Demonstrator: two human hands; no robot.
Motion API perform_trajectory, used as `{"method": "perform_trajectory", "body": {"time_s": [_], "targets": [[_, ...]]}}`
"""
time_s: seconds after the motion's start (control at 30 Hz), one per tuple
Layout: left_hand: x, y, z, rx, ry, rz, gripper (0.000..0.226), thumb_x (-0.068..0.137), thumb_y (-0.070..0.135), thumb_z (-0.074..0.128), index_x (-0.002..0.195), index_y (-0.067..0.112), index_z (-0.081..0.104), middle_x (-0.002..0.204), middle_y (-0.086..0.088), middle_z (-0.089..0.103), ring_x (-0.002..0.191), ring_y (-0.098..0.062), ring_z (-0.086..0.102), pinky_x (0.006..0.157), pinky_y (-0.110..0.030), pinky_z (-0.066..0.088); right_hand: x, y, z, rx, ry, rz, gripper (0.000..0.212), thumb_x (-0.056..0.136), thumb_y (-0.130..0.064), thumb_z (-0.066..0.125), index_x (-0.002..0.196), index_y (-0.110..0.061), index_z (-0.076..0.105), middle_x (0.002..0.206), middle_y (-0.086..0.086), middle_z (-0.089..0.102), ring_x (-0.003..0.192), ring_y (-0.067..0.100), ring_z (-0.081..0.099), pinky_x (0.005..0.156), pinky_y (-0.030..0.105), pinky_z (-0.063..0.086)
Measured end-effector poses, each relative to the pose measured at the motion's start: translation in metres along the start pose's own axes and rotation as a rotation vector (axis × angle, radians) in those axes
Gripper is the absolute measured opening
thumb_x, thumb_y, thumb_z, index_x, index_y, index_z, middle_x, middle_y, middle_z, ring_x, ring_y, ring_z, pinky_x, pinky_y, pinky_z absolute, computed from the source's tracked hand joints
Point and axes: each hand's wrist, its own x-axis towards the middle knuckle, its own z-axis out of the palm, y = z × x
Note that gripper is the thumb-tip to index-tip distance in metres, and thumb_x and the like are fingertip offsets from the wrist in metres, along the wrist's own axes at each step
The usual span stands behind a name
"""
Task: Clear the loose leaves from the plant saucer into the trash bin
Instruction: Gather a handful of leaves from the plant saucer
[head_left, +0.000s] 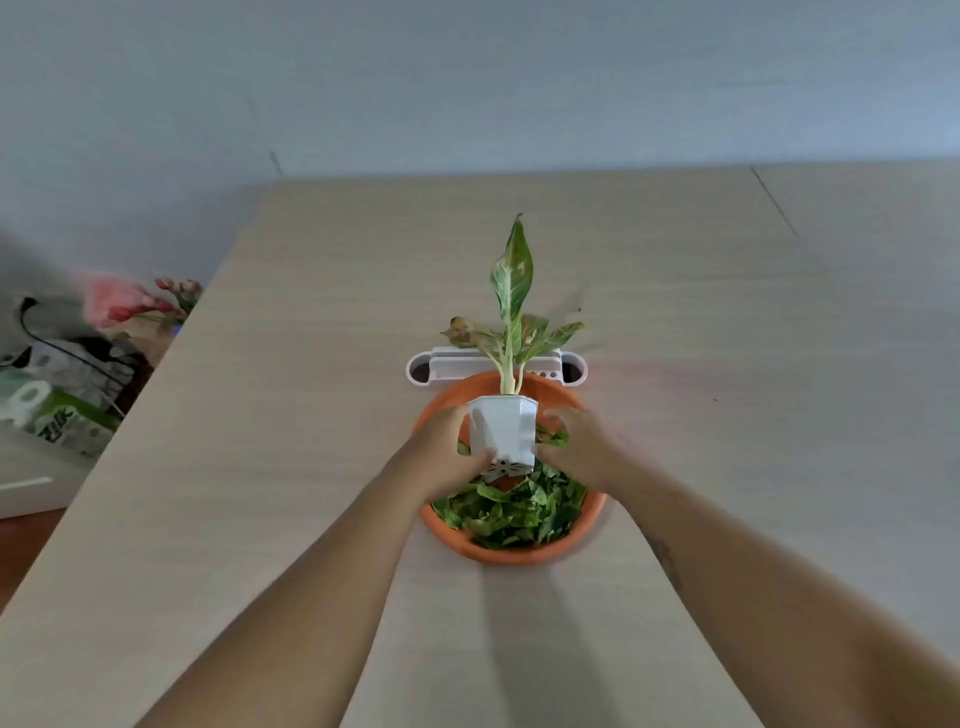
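Note:
An orange plant saucer (519, 555) sits in the middle of the wooden table, holding a heap of loose green leaves (511, 512). A small white pot (503, 427) with a tall variegated plant (513, 291) is tilted away, its perforated base lifted above the leaves. My left hand (447, 449) grips the pot's left side and my right hand (579, 447) grips its right side. No trash bin is in view.
A white oblong holder (441, 368) with round holes at both ends lies just behind the saucer. Off the table's left edge are pink flowers (124, 301), a black cable and packaged goods (62, 410). The light wooden table (727, 312) runs to a grey wall.

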Motion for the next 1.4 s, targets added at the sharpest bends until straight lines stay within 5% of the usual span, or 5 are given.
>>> {"method": "perform_trajectory", "body": {"time_s": [0.5, 0.63, 1.0, 1.13, 1.4], "targets": [[0.057, -0.010, -0.005, -0.384, 0.017, -0.111, 0.047, 0.079, 0.044, 0.073, 0.118, 0.022, 0.059, 0.114, 0.002, 0.066, 0.100, -0.013, 0.063, 0.079, -0.030, 0.054, 0.068, 0.002, 0.010, 0.651, -0.107, 0.226, 0.026, 0.084, -0.025, 0.069, 0.106, -0.023, 0.056, 0.113, 0.011, 0.064, 0.098, 0.025, 0.067, 0.081, 0.043, 0.059], [0.065, -0.015, -0.017, -0.385, 0.064, -0.119, 0.045, 0.072, 0.044, 0.079, 0.108, 0.024, 0.060, 0.107, 0.001, 0.070, 0.097, -0.015, 0.067, 0.085, -0.042, 0.057, 0.071, -0.012, 0.003, 0.738, -0.085, 0.176, 0.034, 0.086, -0.010, 0.067, 0.117, -0.008, 0.053, 0.112, 0.014, 0.063, 0.096, 0.023, 0.065, 0.072, 0.028, 0.060], [0.041, -0.024, 0.004, -0.411, 0.267, -0.069, 0.035, 0.070, 0.026, 0.084, 0.100, 0.019, 0.068, 0.096, 0.006, 0.074, 0.090, -0.004, 0.070, 0.084, -0.030, 0.057, 0.056, -0.003, 0.027, 0.713, 0.072, 0.065, 0.030, 0.076, -0.002, 0.074, 0.092, -0.020, 0.058, 0.101, -0.001, 0.071, 0.101, 0.030, 0.067, 0.090, 0.050, 0.054], [0.032, -0.024, 0.014, -0.356, 0.349, -0.043, 0.031, 0.071, 0.032, 0.082, 0.098, 0.026, 0.068, 0.094, 0.011, 0.074, 0.087, -0.003, 0.069, 0.079, -0.034, 0.058, 0.048, -0.003, 0.028, 0.515, 0.155, 0.042, 0.032, 0.075, -0.019, 0.078, 0.095, -0.029, 0.054, 0.108, -0.008, 0.069, 0.097, 0.014, 0.068, 0.065, 0.026, 0.055], [0.021, -0.026, 0.028, -0.223, 0.385, -0.015, 0.043, 0.075, 0.036, 0.078, 0.110, 0.028, 0.055, 0.110, 0.009, 0.067, 0.104, -0.011, 0.063, 0.083, -0.037, 0.055, 0.039, 0.007, 0.032, 0.306, 0.193, -0.010, 0.042, 0.079, -0.023, 0.074, 0.112, -0.024, 0.049, 0.116, -0.006, 0.061, 0.109, 0.014, 0.060, 0.070, 0.021, 0.047]]}}
